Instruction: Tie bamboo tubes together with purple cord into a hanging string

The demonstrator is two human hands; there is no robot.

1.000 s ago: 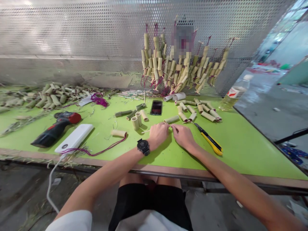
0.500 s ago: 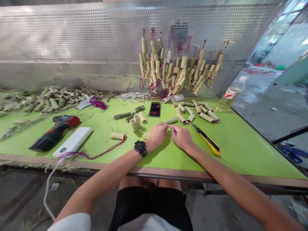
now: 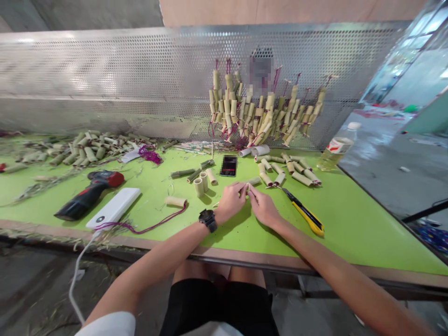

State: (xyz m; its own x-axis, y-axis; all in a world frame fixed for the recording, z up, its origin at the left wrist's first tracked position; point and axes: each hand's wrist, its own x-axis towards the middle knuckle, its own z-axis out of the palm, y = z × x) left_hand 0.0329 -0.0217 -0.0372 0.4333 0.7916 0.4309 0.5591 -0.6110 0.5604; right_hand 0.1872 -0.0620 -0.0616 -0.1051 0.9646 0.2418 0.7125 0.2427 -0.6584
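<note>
In the head view, your left hand (image 3: 231, 201) and right hand (image 3: 263, 205) meet above the green table (image 3: 224, 238), with their fingertips close together. Both grips are narrow: you pinch a small pale piece (image 3: 248, 186) between the fingertips of the two hands. It is too small and too covered to tell its full shape. You wear a black watch (image 3: 207, 219) on your left wrist.

Just beyond your fingers lies a bamboo tube (image 3: 253, 181), partly hidden by them. A thin stick (image 3: 215, 204) shows beside your left hand. To the right of your right hand is the yellow cutter (image 3: 305, 213), its tip near the group of bamboo pieces (image 3: 297, 169) on the table. The bottle (image 3: 335, 150) stands farther right.

Ahead of you lies the phone (image 3: 228, 166). Left of it, two short tubes (image 3: 199, 187) stand upright near each other. Nearer your left forearm, a short tube with purple cord (image 3: 176, 201) lies on its side; the cord runs over to the white power bank (image 3: 114, 208). The drill (image 3: 91, 193) lies left of that, and behind it is a heap of cut bamboo (image 3: 86, 150) next to a purple string bundle (image 3: 150, 154). Strung bamboo pieces (image 3: 266, 109) hang against the perforated metal panel (image 3: 140, 74).
</note>
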